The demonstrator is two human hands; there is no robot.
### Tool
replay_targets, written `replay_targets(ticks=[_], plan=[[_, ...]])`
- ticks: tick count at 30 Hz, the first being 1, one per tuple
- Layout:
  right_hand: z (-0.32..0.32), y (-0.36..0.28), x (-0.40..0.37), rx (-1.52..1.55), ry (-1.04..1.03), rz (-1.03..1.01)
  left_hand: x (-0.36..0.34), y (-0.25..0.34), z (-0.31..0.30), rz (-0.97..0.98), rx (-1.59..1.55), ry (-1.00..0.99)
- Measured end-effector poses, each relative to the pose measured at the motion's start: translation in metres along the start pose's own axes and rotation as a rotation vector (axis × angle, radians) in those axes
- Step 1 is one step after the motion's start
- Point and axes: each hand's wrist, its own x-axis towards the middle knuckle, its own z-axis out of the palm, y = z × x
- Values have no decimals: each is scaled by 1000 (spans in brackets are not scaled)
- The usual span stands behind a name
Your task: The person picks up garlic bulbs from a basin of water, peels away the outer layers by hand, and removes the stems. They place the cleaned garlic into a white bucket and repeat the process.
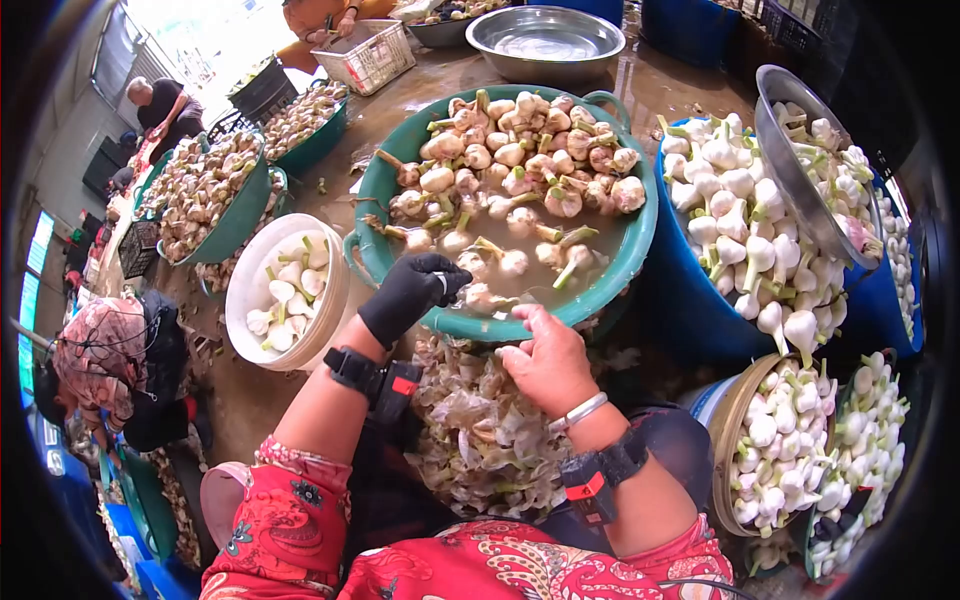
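My left hand [410,297], in a black glove, is over the near rim of a green tub [643,225]. Its fingers are curled together, with a small pale strip at them; what they hold, if anything, I cannot make out. My right hand [552,362] is bare, just this side of the same rim, its thumb and forefinger apart and nothing visible between them. Muddy water [535,250] fills the front of the tub. Unpeeled garlic bulbs [520,140] are heaped at its back, and a few float near my hands. Below the rim lies a pile of garlic skins [490,430].
A white bucket [340,290] of peeled garlic stands left. Right are a blue barrel [690,290] of white bulbs, a metal basin [775,130] and another bucket [722,440]. Behind sits a steel basin [545,65] of water. Other people [110,350] work at left and back.
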Motion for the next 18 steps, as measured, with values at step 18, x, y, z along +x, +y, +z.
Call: replay_targets(ticks=[18], plan=[[-25, 5, 15, 247, 201, 189, 70, -17, 37, 122, 703, -138]])
